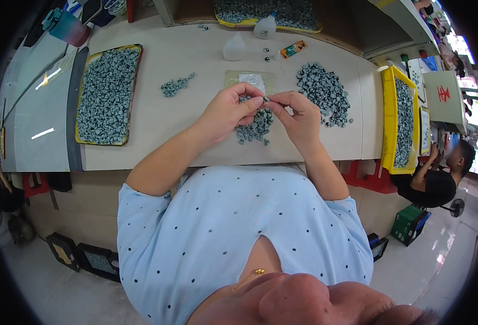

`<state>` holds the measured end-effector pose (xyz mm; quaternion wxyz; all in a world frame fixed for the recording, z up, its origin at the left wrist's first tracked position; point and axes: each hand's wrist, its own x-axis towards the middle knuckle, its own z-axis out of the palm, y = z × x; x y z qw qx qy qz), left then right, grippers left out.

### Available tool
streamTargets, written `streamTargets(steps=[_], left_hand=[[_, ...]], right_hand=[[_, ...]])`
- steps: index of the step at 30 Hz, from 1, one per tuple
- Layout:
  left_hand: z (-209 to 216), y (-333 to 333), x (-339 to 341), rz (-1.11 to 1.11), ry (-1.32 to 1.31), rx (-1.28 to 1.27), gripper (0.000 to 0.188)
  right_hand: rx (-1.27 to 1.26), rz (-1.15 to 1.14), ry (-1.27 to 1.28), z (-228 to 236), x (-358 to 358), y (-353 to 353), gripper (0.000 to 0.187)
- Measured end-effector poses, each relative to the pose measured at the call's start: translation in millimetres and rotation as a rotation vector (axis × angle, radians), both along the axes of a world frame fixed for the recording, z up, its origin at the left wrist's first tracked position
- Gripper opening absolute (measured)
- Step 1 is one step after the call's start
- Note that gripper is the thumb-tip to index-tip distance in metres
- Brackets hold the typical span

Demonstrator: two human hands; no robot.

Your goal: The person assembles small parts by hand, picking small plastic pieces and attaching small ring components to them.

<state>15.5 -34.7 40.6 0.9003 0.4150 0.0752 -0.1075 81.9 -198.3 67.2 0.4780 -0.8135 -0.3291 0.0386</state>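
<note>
Between both hands (pixel 231 111) — dark piece (pixel 266 99)

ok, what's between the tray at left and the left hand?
Head view: a small cluster of grey-green pieces on the table, between tray and left hand.

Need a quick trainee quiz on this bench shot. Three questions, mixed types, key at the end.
1. What is at the meeting fingertips of the bare left hand and bare right hand?
2. True or false: the long yellow plastic bin is to the right of both hands.
3. Which loose heap of grey-green, stone-like chunks looks smallest? A) left of the hands; B) beneath the hands; C) right of the hands.

Key:
1. A small dark piece; its exact shape is too small to tell.
2. True.
3. A, the small left heap.
</note>
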Motion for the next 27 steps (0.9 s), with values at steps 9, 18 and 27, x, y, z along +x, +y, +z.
streamTargets(steps=[9, 18, 27], left_hand=[[-2, -1, 4, 0.031, 0.048, 0.191, 0.013], [-1, 13, 9, 0.266, 0.09, 0.027, 0.015], [-2, 15, 7, 0.252, 0.138, -0.063, 0.018]], right_hand=[[-0.001, 0.16, -0.252, -3, 16, -1, 0.014], [-0.195, 0.312, -0.8, -19, 51, 5, 0.032], [-0.299, 0.36, -0.903, -20, 46, 12, 0.031]])
